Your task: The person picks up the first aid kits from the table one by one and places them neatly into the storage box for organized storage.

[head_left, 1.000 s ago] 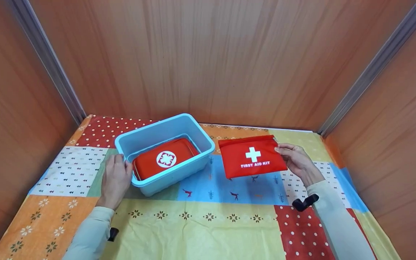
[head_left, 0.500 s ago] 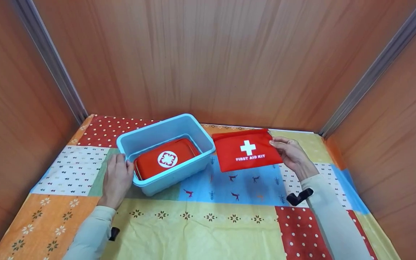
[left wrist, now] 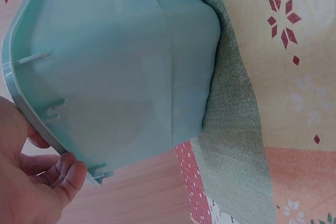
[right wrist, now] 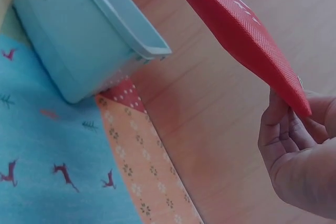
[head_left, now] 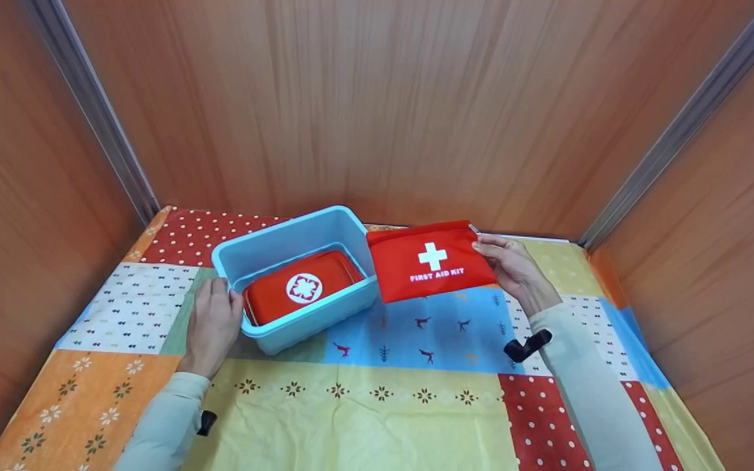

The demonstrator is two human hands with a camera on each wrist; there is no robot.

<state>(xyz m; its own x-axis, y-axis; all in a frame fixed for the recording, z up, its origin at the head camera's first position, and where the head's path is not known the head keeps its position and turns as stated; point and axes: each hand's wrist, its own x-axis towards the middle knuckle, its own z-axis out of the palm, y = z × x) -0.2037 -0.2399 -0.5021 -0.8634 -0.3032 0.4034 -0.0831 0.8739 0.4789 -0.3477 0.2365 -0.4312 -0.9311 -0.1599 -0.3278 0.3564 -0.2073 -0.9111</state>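
Observation:
My right hand (head_left: pixel 514 271) pinches a flat red first aid pouch (head_left: pixel 403 265) by its right upper corner, thumb on the front. White letters and a white cross mark the pouch, and its left edge overlaps the bin's right rim in the head view. The right wrist view shows the pouch (right wrist: pixel 247 45) raised above the cloth, fingers curled behind it. My left hand (head_left: pixel 213 324) grips the near left rim of a light blue plastic bin (head_left: pixel 324 320), fingers hooked over the edge. Inside the bin lies a red zipped case (head_left: pixel 334 271) with a white round emblem.
A patchwork-print tablecloth (head_left: pixel 377 432) covers the table under the bin. Wood-grain panels (head_left: pixel 377 111) close in the back and both sides, with metal strips (head_left: pixel 99 111) at the corners. Each wrist carries a small black mount (head_left: pixel 527 345).
The right hand has carried the pouch leftward and slightly up, from right of the bin to its right rim. The left hand and the bin have stayed nearly still.

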